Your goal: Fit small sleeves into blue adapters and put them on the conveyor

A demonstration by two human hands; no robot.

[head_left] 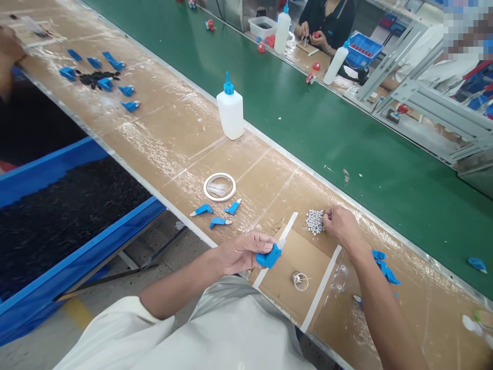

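My left hand (246,252) is closed around a blue plastic part (268,257) with a whitish tip, above the taped cardboard sheet (304,252). My right hand (342,224) has its fingers pinched at the right edge of a pile of small grey pieces (315,221); whatever lies between the fingertips is hidden. A small clear cup (300,280) with a thin stick in it stands on the cardboard. Left of my hands lie several similar blue parts (219,221), near a roll of white tape (206,191). More blue pieces (387,270) lie partly behind my right forearm.
A white bottle with a blue nozzle (231,113) stands near the green conveyor belt (285,113). A blue bin of black pieces (77,216) is at the left. Other people work at far left and across the belt.
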